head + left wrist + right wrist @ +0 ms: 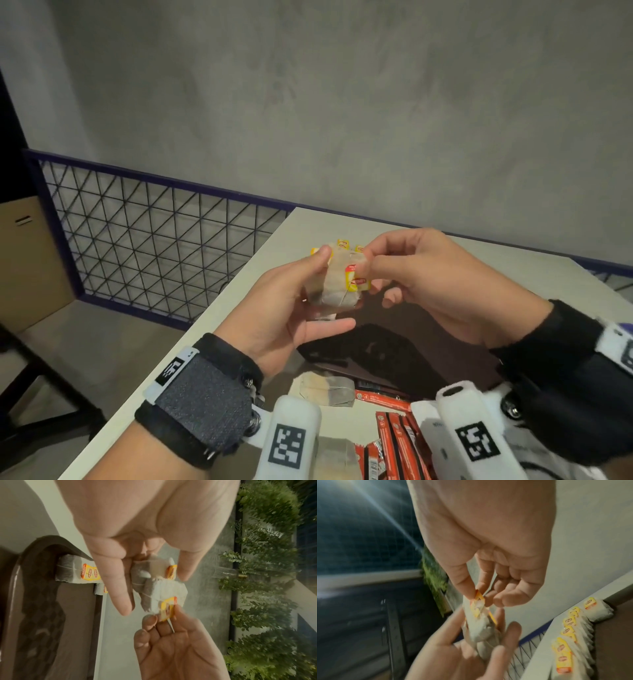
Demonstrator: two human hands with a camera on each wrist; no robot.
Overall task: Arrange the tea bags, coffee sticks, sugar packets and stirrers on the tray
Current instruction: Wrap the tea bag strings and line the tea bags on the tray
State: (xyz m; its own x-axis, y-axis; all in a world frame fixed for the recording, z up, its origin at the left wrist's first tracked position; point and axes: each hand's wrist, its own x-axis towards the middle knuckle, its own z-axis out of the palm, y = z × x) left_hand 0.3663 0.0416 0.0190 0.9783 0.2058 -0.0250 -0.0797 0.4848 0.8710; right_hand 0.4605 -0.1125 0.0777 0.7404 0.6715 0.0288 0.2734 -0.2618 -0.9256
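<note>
**Both hands on a clump of tea bags above the tray**

The left hand [291,308] holds a small bunch of tea bags [337,286] between thumb and curled fingers, its little finger stretched out straight below. The right hand [428,277] pinches the yellow tag [358,279] of one bag with thumb and forefinger, its other fingers loosely bent. Both hands are raised over the dark brown tray [411,356].

The head view alone shows what lies nearer the person than the hands: red coffee sticks [400,435] and loose tea bags [325,389] on the pale table [212,342], partly covered by the wrist cameras.

The right wrist view alone shows a row of tea bags with yellow tags [571,635] overlapping along the tray's edge, just beyond the hands; the head view catches only a few tags peeking above the fingers. The left wrist view shows two of that row [77,570] resting on the tray rim [56,540].

How many bags the bunch holds is unclear: the fingers cover part of it, and the wrist views are blurred.
</note>
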